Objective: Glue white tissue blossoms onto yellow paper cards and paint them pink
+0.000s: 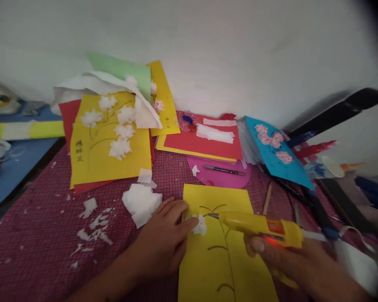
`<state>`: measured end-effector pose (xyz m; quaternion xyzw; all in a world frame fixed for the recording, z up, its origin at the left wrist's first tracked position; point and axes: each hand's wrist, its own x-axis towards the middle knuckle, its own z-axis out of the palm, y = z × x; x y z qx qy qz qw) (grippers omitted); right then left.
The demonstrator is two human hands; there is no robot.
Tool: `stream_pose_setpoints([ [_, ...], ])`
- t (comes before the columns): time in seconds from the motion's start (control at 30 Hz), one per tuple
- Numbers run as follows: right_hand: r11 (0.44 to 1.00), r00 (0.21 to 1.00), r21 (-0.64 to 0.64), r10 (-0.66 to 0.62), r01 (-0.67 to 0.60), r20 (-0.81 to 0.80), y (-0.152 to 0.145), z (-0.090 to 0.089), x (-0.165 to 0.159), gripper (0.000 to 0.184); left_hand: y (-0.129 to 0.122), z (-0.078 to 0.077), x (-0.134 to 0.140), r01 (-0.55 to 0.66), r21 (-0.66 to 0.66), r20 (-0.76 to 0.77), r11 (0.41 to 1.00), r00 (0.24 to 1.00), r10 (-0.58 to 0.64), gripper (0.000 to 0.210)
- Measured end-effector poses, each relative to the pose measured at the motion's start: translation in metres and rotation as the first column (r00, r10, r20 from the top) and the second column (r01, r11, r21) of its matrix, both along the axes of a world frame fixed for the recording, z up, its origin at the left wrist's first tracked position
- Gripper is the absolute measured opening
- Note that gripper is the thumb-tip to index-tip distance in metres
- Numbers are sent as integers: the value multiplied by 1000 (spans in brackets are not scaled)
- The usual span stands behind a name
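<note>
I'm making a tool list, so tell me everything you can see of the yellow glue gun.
The glue gun looks like yellow plastic, with a grey nozzle, an orange panel near its back and a red glow beneath it. The right hand grips its handle, holding it nearly level above the yellow sheet. The nozzle points left, close to the white paper flower; contact is unclear.

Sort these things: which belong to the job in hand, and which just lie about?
Seemingly in use:
- yellow plastic glue gun, in right hand
- yellow paper sheet with drawn stems
- white paper tuft, at left hand

Seemingly lying about:
- slim dark pen-like stick
- blue card with pink blossoms
- small white paper scraps
</note>
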<state>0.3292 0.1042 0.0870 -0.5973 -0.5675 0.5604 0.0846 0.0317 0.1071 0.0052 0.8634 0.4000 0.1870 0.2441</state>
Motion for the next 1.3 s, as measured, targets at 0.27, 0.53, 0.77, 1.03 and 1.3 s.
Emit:
stream_pose_setpoints([
  [0.27, 897, 885, 124, -383, 425, -266, -43, -78, -15, 62, 2, 4, -2, -143, 38, 103, 989, 985, 139, 33],
  [0.53, 884, 870, 204, -328, 420, -368, -41, -89, -8, 53, 81, 32, 6, -205, 93, -169, 974, 961, 218, 27],
  [0.77, 882, 856, 209, -313, 423, -411, -40, -97, -6, 50, 127, 11, 28, -139, 132, -197, 982, 967, 163, 29],
  [1.03, 881, 859, 220, -305, 419, -412, -38, -98, -7, 52, 138, 6, 43, -190, 76, -130, 979, 971, 199, 18],
  [1.3, 885, 865, 235, -283, 402, -414, -39, -95, -7, 57, 145, 9, 34, -374, -208, 87, 904, 913, 398, 18],
])
